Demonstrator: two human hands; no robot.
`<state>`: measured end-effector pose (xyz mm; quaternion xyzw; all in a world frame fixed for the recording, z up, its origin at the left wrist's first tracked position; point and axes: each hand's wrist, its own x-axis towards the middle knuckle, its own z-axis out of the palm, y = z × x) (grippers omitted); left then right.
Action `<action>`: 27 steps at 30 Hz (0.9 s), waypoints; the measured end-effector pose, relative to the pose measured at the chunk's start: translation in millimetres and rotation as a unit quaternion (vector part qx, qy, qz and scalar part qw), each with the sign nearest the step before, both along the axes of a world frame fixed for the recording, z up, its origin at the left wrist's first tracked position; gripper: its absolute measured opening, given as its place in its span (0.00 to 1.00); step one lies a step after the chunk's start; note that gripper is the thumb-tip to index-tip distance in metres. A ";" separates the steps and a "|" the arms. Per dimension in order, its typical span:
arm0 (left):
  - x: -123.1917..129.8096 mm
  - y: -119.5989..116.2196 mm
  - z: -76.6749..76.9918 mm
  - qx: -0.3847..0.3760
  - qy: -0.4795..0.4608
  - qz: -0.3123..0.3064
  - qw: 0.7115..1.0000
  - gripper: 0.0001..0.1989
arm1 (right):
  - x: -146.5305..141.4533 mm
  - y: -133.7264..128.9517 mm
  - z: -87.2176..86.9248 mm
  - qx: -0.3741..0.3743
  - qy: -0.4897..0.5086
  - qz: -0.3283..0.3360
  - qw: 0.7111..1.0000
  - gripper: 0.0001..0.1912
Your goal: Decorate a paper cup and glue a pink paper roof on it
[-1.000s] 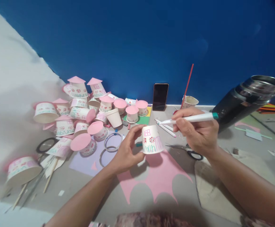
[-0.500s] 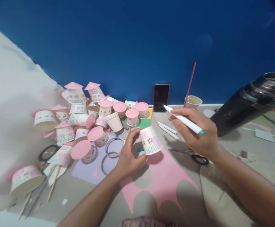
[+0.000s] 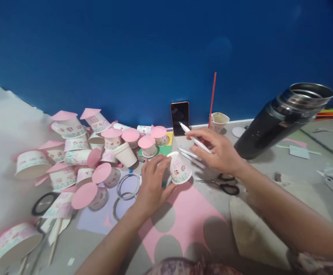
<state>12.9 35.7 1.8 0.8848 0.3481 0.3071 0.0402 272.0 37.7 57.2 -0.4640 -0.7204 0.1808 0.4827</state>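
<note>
My left hand (image 3: 154, 183) grips a small white paper cup (image 3: 180, 170) from its left side. The cup is upside down and tilted, with a pink window, red flowers and green grass drawn on it. Between the fingers of my right hand (image 3: 214, 147) is a white marker (image 3: 196, 139), its green tip uncapped and pointing up and left, apart from the cup. Below the cup lies pink paper (image 3: 189, 210) with round holes cut out. Two more markers (image 3: 192, 158) and black-handled scissors (image 3: 227, 187) lie near my right hand.
Many decorated cups with pink paper roofs (image 3: 85, 194) crowd the left. A plain cup stack (image 3: 125, 154) leans among them. Tape rings (image 3: 128, 187) lie on lilac paper. A phone (image 3: 180, 114) leans on the blue wall; a dark flask (image 3: 280, 118) stands at right.
The view has shifted, moving the scene left. The cup has turned in my left hand, showing more of its narrow end. My right hand still holds the marker, now angled more steeply away from me.
</note>
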 end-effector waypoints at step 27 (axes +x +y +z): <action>65.2 95.4 41.5 -0.258 -0.200 0.081 0.942 0.44 | 31.2 -24.0 -87.5 -0.173 -0.201 -0.202 0.943 0.16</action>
